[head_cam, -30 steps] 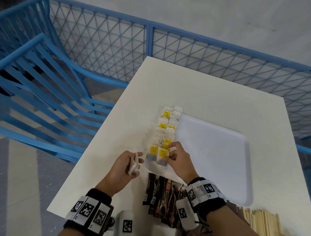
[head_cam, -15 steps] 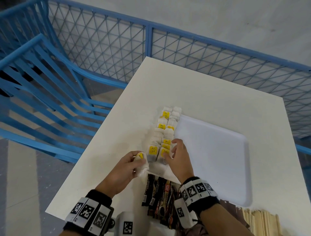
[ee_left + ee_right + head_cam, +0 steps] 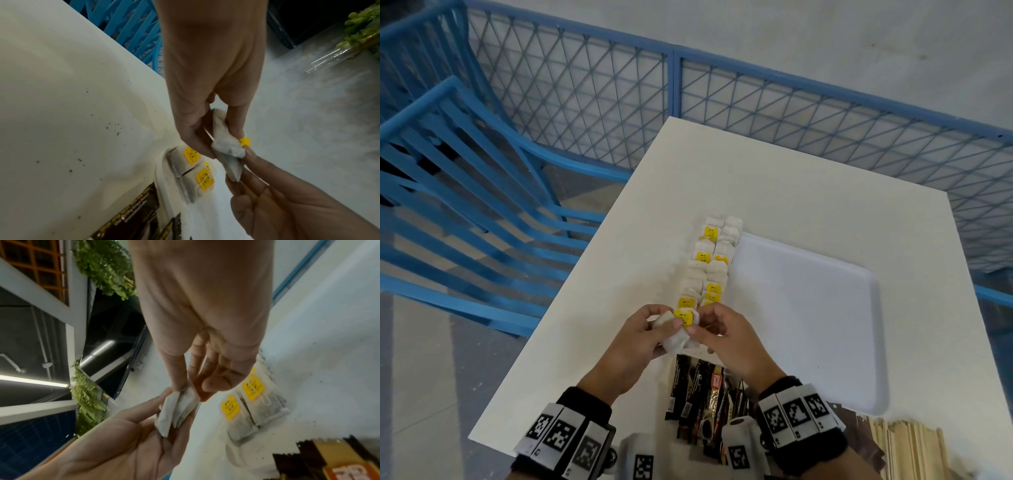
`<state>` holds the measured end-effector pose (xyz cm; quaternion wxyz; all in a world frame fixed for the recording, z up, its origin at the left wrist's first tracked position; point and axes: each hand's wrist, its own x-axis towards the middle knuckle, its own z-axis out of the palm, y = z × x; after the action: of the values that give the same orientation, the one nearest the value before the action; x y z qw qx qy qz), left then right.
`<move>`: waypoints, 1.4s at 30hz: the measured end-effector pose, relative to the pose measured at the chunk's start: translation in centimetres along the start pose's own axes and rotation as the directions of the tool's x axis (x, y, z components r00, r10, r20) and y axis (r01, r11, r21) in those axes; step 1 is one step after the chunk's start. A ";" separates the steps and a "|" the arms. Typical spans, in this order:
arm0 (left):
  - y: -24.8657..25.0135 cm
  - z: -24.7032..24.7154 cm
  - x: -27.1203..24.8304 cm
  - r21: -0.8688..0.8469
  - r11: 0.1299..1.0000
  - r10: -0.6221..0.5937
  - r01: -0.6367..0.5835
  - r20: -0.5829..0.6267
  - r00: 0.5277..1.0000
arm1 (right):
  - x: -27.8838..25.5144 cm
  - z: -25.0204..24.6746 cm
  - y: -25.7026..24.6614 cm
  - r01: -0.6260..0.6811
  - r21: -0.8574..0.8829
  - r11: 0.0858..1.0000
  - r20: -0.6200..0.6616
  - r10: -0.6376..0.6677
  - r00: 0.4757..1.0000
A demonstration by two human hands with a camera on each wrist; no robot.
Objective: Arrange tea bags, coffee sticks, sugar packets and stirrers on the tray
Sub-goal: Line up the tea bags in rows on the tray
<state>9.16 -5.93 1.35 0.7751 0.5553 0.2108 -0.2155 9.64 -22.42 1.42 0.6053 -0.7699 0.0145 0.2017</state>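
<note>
Tea bags (image 3: 681,329) held up between both hands just above the near left corner of the tray (image 3: 808,308), at the near end of the row. Left hand (image 3: 635,339) curled round the small white bundle, thumb on one side and fingers on the other, yellow tag (image 3: 683,317) showing at the top in the head view. Right hand (image 3: 726,337) pinched onto the same bundle from the other side with thumb and forefinger, remaining fingers loosely bent and holding nothing else. Seen from the right wrist as at least two flat paper bags (image 3: 176,408) pressed together; exact count impossible to tell. Double row of tea bags (image 3: 710,267) laid along the tray's left edge, overlapping one another, several with yellow tags facing up, running away from the hands toward the far corner. Nearest two of that row (image 3: 189,172) lay flat just beside the hands in the left wrist view. Coffee sticks (image 3: 698,394), dark brown and gold, lay in a loose bunch on the white table (image 3: 756,178) near the front edge, between the wrists. Wooden stirrers (image 3: 907,448) piled at the near right corner of the table. Rest of the tray surface white and bare. Dark specks scattered on the table (image 3: 111,128) near the tea bags. Blue chair (image 3: 465,205) and blue mesh fence (image 3: 756,102) beyond the table
</note>
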 end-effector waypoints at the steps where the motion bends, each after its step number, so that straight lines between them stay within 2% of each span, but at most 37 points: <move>1: 0.0 0.0 0.0 0.000 1.000 0.001 -0.001 0.005 1.000 | 0.0 0.0 0.0 -0.013 0.031 0.999 0.005 0.013 1.000; 5: 0.0 -0.1 -0.3 0.041 0.999 0.035 -0.035 0.015 0.999 | -0.3 -0.1 -0.2 -0.094 0.202 0.975 -0.014 0.099 0.995; 10: -0.2 -0.8 -0.4 0.202 0.975 0.101 -0.091 -0.041 0.994 | -0.4 -0.6 0.0 -0.119 0.227 0.967 -0.047 0.133 0.990; 13: -0.3 -1.3 -0.3 0.140 0.983 0.120 -0.115 -0.028 0.992 | -0.5 -0.9 0.0 -0.094 0.158 0.983 -0.075 0.107 0.991; 16: -0.2 -1.4 -0.3 0.019 0.993 0.118 -0.118 -0.016 0.993 | -0.6 -1.2 0.0 -0.084 0.184 0.979 -0.105 0.104 0.989; 19: 0.0 -1.2 -0.2 -0.146 0.988 0.055 -0.057 -0.023 0.998 | -0.6 -1.4 0.2 -0.097 0.186 0.978 -0.117 0.121 0.986; 21: 0.0 -1.3 -0.2 -0.177 0.983 0.032 -0.039 -0.044 0.999 | -0.5 -1.5 0.5 -0.110 0.182 0.977 -0.126 0.134 0.983; 25: -0.3 -1.4 -0.3 -0.085 0.995 0.053 -0.054 -0.015 0.998 | -0.4 -1.6 0.8 -0.118 0.201 0.972 -0.133 0.147 0.980; 28: -0.3 -1.5 -0.2 -0.078 0.997 0.021 -0.019 0.013 1.000 | -0.4 -1.7 1.1 -0.128 0.215 0.968 -0.139 0.160 0.977; 35: -0.5 -1.3 0.5 0.029 0.999 -0.016 0.016 -0.001 1.000 | 0.1 -1.9 1.9 -0.170 0.277 0.946 -0.132 0.213 0.968; 39: -0.8 -1.1 1.1 0.125 0.992 0.030 -0.025 -0.037 0.999 | 0.4 -1.7 2.2 -0.210 0.375 0.903 -0.111 0.268 0.957; 42: -1.1 -0.9 2.0 0.281 0.957 0.096 -0.075 -0.059 0.994 | 0.8 -1.4 2.3 -0.252 0.351 0.902 -0.096 0.303 0.948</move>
<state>10.05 -5.58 -0.87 0.6900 0.6746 0.1822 -0.1889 10.15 -24.12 -0.67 0.6893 -0.6587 0.2032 0.2230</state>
